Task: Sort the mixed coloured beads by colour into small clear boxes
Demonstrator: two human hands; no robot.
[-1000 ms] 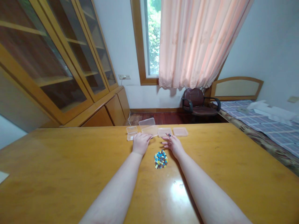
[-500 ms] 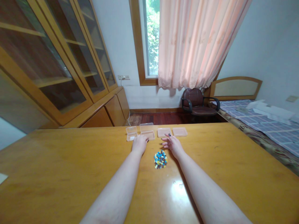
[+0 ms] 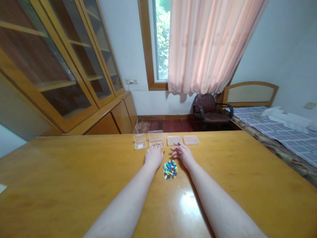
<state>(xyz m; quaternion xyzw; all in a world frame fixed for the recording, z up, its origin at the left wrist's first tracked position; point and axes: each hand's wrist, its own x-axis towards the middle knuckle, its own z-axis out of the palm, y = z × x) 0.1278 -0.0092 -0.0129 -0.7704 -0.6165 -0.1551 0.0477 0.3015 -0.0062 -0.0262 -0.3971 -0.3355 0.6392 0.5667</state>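
Note:
My left hand point(image 3: 154, 156) is palm down with its fingers stretched out, the tips at the front edge of a clear plastic box point(image 3: 160, 142) whose lid stands raised. My right hand point(image 3: 182, 153) is open too, fingers apart, just in front of a shallow pinkish tray point(image 3: 174, 140). Between and nearer than both hands lies a pile of small blue, yellow, brown and cream pieces point(image 3: 170, 170). To the left of the box stands a smaller clear box point(image 3: 140, 144), lid up, with a white slip inside. Another pinkish tray point(image 3: 191, 140) sits at the right end of the row.
The wooden table point(image 3: 74, 185) reaches far to both sides, its far edge just behind the boxes. Past it are a brown armchair point(image 3: 210, 109), a bed point(image 3: 279, 125) on the right and a glass-fronted cabinet point(image 3: 74, 66) on the left. A pale corner point(image 3: 2, 188) shows at the left edge.
My left hand has shifted right and slightly nearer, from between the two lidded boxes to the front of the larger one, and its fingers have straightened. My right hand has barely moved.

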